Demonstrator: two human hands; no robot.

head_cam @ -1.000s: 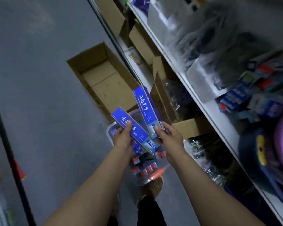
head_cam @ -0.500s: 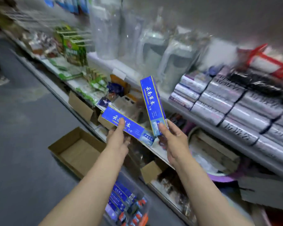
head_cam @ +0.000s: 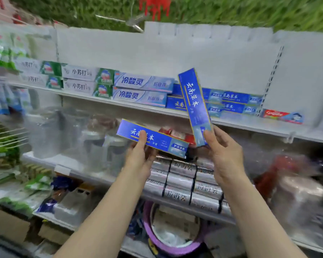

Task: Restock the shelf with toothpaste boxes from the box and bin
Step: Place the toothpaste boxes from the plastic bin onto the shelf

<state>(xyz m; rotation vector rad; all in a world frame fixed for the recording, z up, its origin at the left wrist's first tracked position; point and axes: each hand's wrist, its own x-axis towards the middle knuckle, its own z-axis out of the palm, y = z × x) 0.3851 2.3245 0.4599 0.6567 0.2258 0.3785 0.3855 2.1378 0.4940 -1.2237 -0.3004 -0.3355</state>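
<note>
Each hand carries one blue toothpaste box toward the shelf (head_cam: 119, 104), and my advice is to turn both level and long-side-out, then lay them on the matching blue stack (head_cam: 231, 101) at right. The left hand (head_cam: 138, 157) pinches a near-level box (head_cam: 153, 140) with thumb on front. The right hand (head_cam: 226, 151) grips the lower end of an upright box (head_cam: 194, 103), fingers curled around it.

Both blue toothpaste boxes (head_cam: 153, 139) (head_cam: 194, 103) look like glossy printed cardboard. The shelf (head_cam: 250, 125) is matt white painted metal. At six o'clock, silvery foil-like packs (head_cam: 179, 181) shine beneath clear, glossy plastic wrap.
</note>
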